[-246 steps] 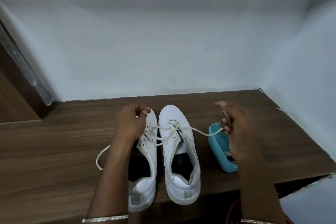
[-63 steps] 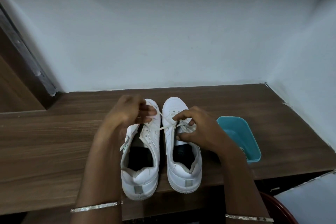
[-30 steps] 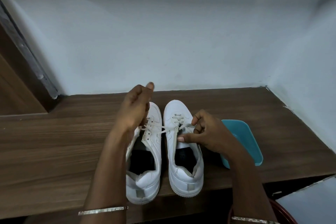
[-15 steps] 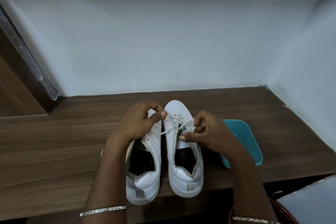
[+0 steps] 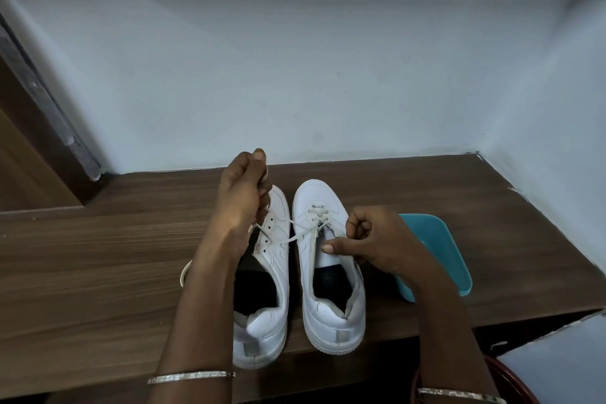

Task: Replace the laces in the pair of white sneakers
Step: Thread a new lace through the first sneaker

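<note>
The lace [image 5: 296, 236] is found threaded through the lower eyelets of the right sneaker [image 5: 319, 195], with only the rows nearest the toe crossed. One strand is led off leftwards across the left sneaker [image 5: 276, 251], whose eyelets are seen bare. That strand is pinched between the curled fingers and thumb of the left hand [image 5: 244, 193], which is raised over the left sneaker's toe. The right hand [image 5: 370, 239] is held at the right-side eyelet row of the right sneaker. Its fingers are curled, apparently around the other strand, and its thumb is laid out towards the tongue. The exact contact is hidden.

The lace is judged to be light, limp and flat, so nothing is carried by it unless it is kept taut, and it is best taken close to its stiff tip for threading. The sneakers are judged light but stiff-sided and can be steadied by the eyelet flap.

Both sneakers are set side by side, heels towards the person, on a wooden shelf [image 5: 98, 256]. A teal tray [image 5: 436, 246] is placed just beside the right sneaker, partly covered by the right wrist.
</note>
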